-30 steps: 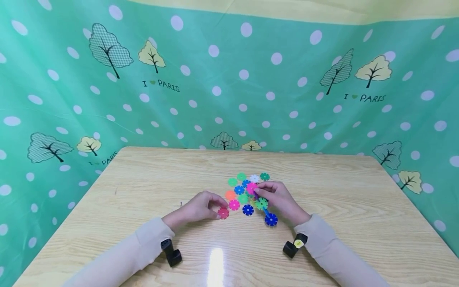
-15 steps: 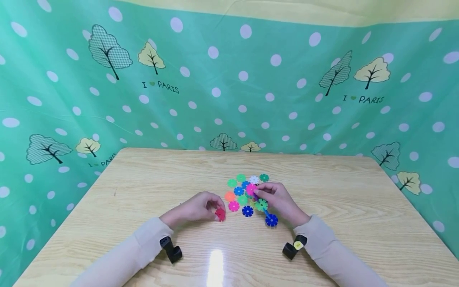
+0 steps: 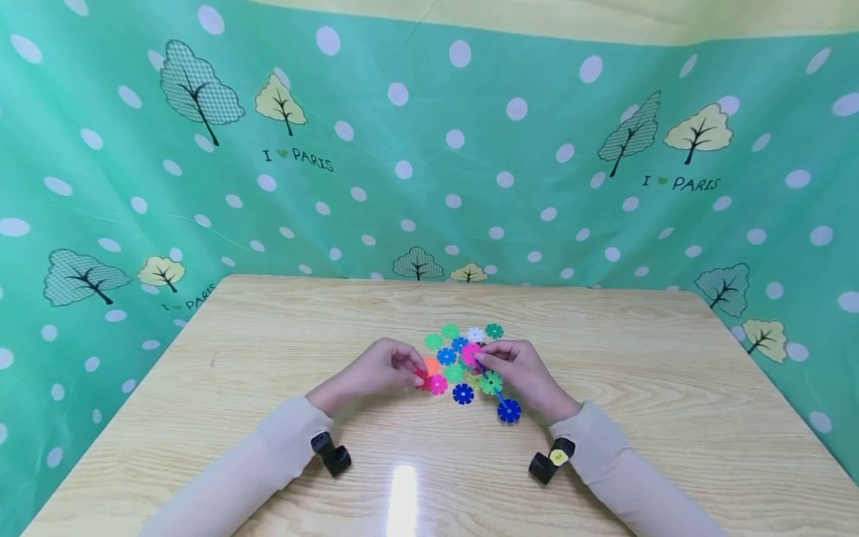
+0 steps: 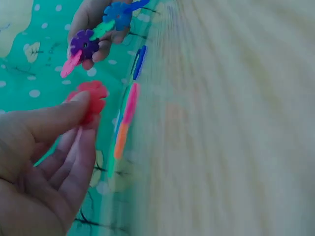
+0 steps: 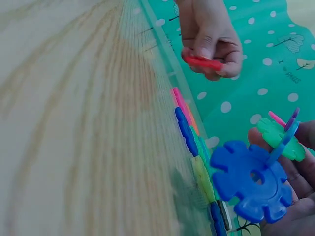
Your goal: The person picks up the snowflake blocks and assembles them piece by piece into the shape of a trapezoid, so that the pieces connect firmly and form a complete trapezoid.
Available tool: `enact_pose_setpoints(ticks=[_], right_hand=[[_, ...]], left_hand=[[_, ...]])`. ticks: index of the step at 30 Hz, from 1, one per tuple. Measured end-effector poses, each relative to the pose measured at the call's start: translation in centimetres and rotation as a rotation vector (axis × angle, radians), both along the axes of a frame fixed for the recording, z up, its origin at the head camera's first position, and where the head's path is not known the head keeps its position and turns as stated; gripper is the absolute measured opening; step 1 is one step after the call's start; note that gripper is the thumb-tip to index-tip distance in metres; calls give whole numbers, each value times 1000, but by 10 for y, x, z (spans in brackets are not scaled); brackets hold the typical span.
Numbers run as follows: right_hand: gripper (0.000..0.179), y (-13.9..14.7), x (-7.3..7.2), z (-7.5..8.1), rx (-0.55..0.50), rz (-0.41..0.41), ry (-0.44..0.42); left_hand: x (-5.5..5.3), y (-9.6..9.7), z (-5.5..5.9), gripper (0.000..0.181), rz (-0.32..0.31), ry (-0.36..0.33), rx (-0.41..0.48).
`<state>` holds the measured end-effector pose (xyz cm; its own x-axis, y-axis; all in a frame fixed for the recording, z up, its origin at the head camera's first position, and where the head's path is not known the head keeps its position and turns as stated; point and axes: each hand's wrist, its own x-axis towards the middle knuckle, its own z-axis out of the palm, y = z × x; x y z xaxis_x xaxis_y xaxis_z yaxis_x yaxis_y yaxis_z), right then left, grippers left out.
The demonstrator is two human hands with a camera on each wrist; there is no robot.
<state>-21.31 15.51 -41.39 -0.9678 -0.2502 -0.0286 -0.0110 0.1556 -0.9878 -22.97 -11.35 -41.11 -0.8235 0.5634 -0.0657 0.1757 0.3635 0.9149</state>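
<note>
My left hand [image 3: 381, 367] pinches a red notched plastic disc [image 4: 93, 96] between thumb and fingers, held above the table. In the head view this disc is partly hidden by the fingers. My right hand [image 3: 529, 374] holds a chain of interlocked notched discs off the table. From the hand's fingertips down, it runs through a pink disc [image 3: 471, 354], a purple disc [image 4: 84, 44], a green disc [image 3: 491, 382], a lighter blue disc [image 4: 118, 16] and a dark blue disc [image 5: 251, 179] at the free end. The red disc and the chain are apart.
Loose notched discs lie flat on the wooden table [image 3: 302, 313] between the hands, among them an orange disc [image 3: 432, 365], a pink one [image 3: 438, 384], a dark blue one [image 3: 463, 394] and a white one [image 3: 476, 335]. A green patterned curtain [image 3: 429, 201] hangs behind.
My left hand first drew back slightly and turned the red disc, then moved up and to the right, so the disc now appears beside the loose pink one. My right hand stays nearly still.
</note>
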Motion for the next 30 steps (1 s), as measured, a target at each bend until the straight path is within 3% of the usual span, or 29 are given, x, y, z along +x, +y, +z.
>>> enact_pose_setpoints(ticks=[4, 8, 13, 24, 30], right_hand=[[21, 0, 0, 1, 1, 14, 8], [21, 0, 0, 0, 9, 30, 18], [23, 1, 0, 0, 8, 41, 26], [26, 0, 0, 0, -22, 41, 13], [25, 0, 0, 2, -30, 21, -2]], left_hand=[[-2, 13, 5, 11, 104, 64, 36], [-2, 23, 8, 11, 143, 65, 111], [-2, 32, 9, 13, 162, 117, 165], [-1, 46, 9, 13, 177, 301, 156], [0, 52, 9, 11, 172, 307, 184]])
